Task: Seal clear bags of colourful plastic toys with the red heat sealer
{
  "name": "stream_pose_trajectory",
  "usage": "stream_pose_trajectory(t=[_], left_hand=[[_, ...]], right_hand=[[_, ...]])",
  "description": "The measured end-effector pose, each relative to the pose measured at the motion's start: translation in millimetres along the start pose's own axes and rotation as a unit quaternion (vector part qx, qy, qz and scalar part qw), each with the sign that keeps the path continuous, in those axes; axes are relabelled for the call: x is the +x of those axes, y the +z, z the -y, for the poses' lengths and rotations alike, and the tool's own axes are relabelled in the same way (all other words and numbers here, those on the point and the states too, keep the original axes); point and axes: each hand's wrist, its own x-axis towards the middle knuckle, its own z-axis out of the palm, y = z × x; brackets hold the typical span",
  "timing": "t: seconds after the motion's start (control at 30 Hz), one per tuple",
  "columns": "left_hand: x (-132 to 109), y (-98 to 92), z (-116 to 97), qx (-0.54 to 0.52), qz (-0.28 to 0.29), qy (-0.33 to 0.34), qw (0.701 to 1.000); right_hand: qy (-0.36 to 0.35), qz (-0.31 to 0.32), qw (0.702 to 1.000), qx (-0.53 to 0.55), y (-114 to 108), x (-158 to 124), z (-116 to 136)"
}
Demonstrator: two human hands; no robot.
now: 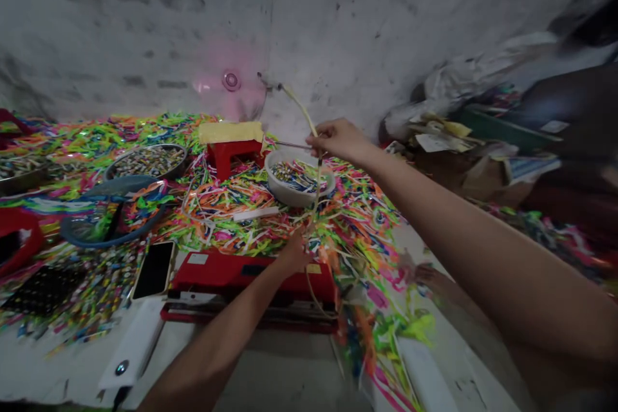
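Note:
My right hand (pixel 340 140) is raised in front of the wall, its thumb and fingers pinched together. A pale yellow cord (pixel 301 105) runs through this pinch, with its upper end sticking up to the left. A thin metal rod (pixel 290 144) also points out leftward from the same fingers. Lower down, my left hand (pixel 295 250) closes on the cord's lower stretch above a red machine (pixel 215 275) with a long slot. Below that hand the cord's tail loops down across the machine's front. The left fingertips are slightly blurred.
Bright cord pieces (pixel 212 232) cover the table. A white bowl (pixel 299 190), a red stool (pixel 236 153) with a yellow cloth (pixel 230 132), and a pink fan (pixel 230 80) stand behind. At left are a blue basket (pixel 113 241), a phone (pixel 154 270) and a white power strip (pixel 138 338).

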Motion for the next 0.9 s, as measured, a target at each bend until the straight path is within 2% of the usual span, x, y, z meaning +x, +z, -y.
stream_pose_trajectory(t=[0.1, 0.17, 0.23, 0.3, 0.4, 0.53, 0.57, 0.63, 0.7, 0.77, 0.83, 0.9], left_hand=[[15, 12.3, -16, 0.026, -0.001, -0.065, 0.998], [23, 15.4, -31, 0.014, -0.008, -0.066, 0.998], [29, 12.3, -48, 0.049, -0.011, -0.04, 0.998], [33, 1.8, -66, 0.147, -0.019, -0.001, 0.989], [31, -25.1, -85, 0.295, -0.076, 0.038, 0.952], [19, -68.5, -85, 0.391, -0.152, 0.085, 0.904], [16, -79.5, -82, 0.384, -0.165, 0.109, 0.902], [11, -101.5, -73, 0.307, -0.179, 0.149, 0.923], [5, -122.8, -66, 0.175, -0.19, 0.155, 0.954], [-6, -141.4, -62, 0.07, -0.193, 0.139, 0.969], [-24, -155.2, -59, 0.025, -0.166, 0.118, 0.979], [-45, -163.6, -59, 0.002, -0.115, 0.085, 0.99]], right_hand=[[0.013, -0.064, 0.997, 0.047, -35, -7, 9], [0.022, -0.12, 0.991, 0.056, -56, -12, 19], [0.007, -0.176, 0.982, 0.062, -75, -15, 29], [-0.012, -0.207, 0.976, 0.064, -90, -17, 40], [-0.009, -0.212, 0.975, 0.061, -109, -20, 56], [-0.034, -0.243, 0.968, 0.059, -131, -28, 78], [-0.04, -0.249, 0.966, 0.063, -136, -31, 83], [-0.037, -0.246, 0.965, 0.076, -143, -38, 91], [-0.02, -0.232, 0.969, 0.087, -144, -42, 93], [-0.005, -0.225, 0.97, 0.096, -140, -42, 89], [0.005, -0.216, 0.969, 0.12, -130, -40, 79], [0.01, -0.204, 0.968, 0.147, -117, -38, 67]])
